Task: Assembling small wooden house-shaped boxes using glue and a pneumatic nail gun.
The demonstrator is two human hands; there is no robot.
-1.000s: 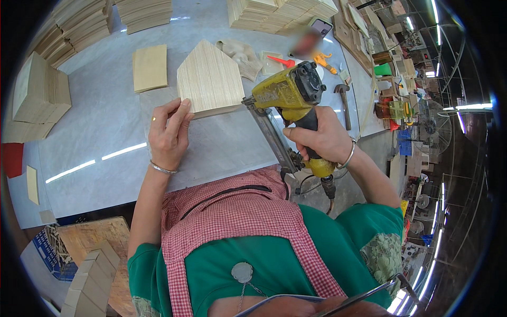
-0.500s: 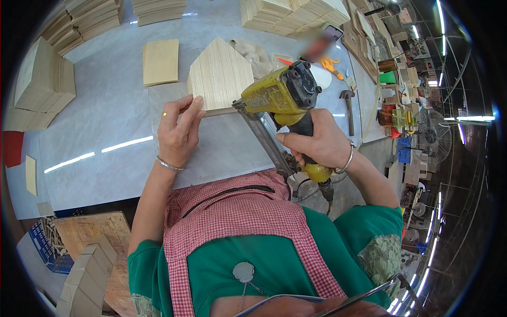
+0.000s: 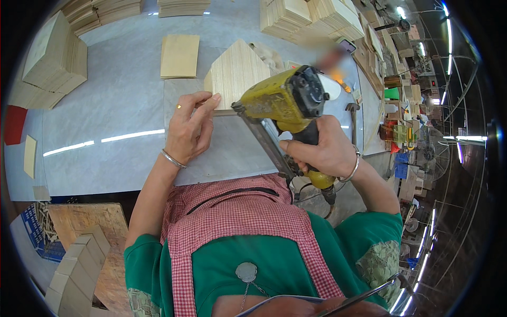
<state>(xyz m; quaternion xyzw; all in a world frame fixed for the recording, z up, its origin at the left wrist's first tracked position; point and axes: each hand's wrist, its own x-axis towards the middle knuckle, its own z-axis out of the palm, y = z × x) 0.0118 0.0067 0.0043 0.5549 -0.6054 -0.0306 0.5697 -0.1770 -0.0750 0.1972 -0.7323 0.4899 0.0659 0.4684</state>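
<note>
My right hand [image 3: 330,148] is wrapped round the grip of a yellow and black nail gun [image 3: 274,98]. The gun's nose meets the near edge of a pale wooden house-shaped piece [image 3: 240,71], whose point faces away from me; whether it presses on the wood I cannot tell. Bent fingers of my left hand [image 3: 191,127] hold the piece at its near left corner, just left of the nose. The gun body hides the piece's right side. Left of its peak lies a pale rectangular panel [image 3: 179,55].
Stacks of wooden panels stand on the grey table [image 3: 116,116], including a left stack [image 3: 55,58] and a far right stack [image 3: 309,21]. A hammer [image 3: 353,121], a phone [image 3: 347,46] and a cloth [image 3: 266,55] lie to the right. A hose hangs below the gun.
The view has shifted, so the table and its stacks sit farther right and higher. Relative to the wooden piece, the gun's nose is slightly farther left. Both hands keep their holds.
</note>
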